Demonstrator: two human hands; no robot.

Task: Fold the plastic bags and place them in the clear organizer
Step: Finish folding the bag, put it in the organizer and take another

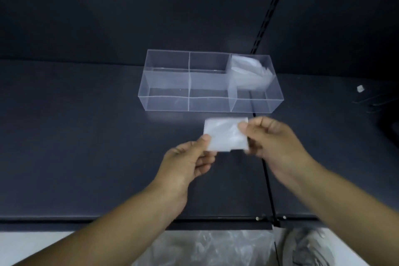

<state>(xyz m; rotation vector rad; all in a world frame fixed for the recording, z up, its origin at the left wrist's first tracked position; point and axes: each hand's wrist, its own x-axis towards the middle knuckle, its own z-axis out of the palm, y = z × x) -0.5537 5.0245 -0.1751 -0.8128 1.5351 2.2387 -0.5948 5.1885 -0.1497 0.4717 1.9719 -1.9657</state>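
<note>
Your left forearm [121, 222] and right forearm [345, 201] come in from the bottom edge and angle toward each other. Loose crumpled plastic [207, 248] lies between them, below the near edge of the worktop.

Dark worktop [86, 136] fills the middle of the view. The clear organizer [166, 103] sits on it, beyond both hands and apart from them. Folded bags [248, 71] are stacked at its right end, far side.

Left hand [190, 160]: thumb lies on top of the folded bag [224, 134] at its near-left corner, fingers curled beneath, pinching it.

Right hand [274, 142]: motion-blurred. Thumb lies over the bag's right edge, fingers curled behind, gripping it.

The bag is a flat pale rectangle held between your two hands, above the worktop and just in front of the organizer's near wall.

A small white scrap [359, 88] lies far right on the worktop.
</note>
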